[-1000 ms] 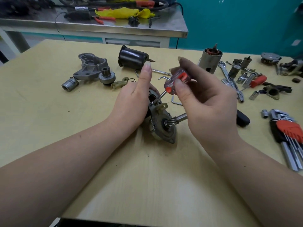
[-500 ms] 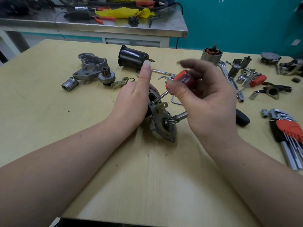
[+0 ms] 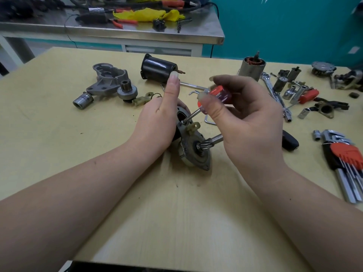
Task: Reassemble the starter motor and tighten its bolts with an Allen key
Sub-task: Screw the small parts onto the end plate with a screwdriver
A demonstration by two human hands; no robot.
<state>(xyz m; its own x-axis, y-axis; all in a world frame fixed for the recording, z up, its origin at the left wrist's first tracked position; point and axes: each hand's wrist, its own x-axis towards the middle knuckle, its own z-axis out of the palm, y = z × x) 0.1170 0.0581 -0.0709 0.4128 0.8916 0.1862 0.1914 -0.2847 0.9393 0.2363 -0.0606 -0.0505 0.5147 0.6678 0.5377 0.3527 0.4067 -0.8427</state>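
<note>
The starter motor assembly [image 3: 193,148] lay on its side near the middle of the pale wooden worktop [image 3: 59,138], its grey, worn end plate facing the camera. The plate was roughly teardrop-shaped, with a mounting ear at its lower corner. A steel shaft [image 3: 215,138] with a helical pinion at its root stuck out from the plate's centre toward the right. A small beige plastic lug [image 3: 193,127] sat on the plate's upper edge, just beside a dark round opening.

The left hand [image 3: 157,122] cupped the assembly from the left, its grip wrapped round the body while the index finger stood straight up. The right hand [image 3: 247,118], above and right of the assembly, pinched a stubby screwdriver [image 3: 214,95] by its clear handle with red ends; the handle was blurred. Its metal shank sloped down-left, the tip meeting the plate beside the opening.

Behind the assembly lay a black cylindrical housing [image 3: 158,69], and left of that a grey cast nose housing [image 3: 109,78]. Behind and right of the assembly an armature [image 3: 253,68] with copper windings stood upright. Far right of the assembly lay an Allen key set [image 3: 345,160] in a red holder.
</note>
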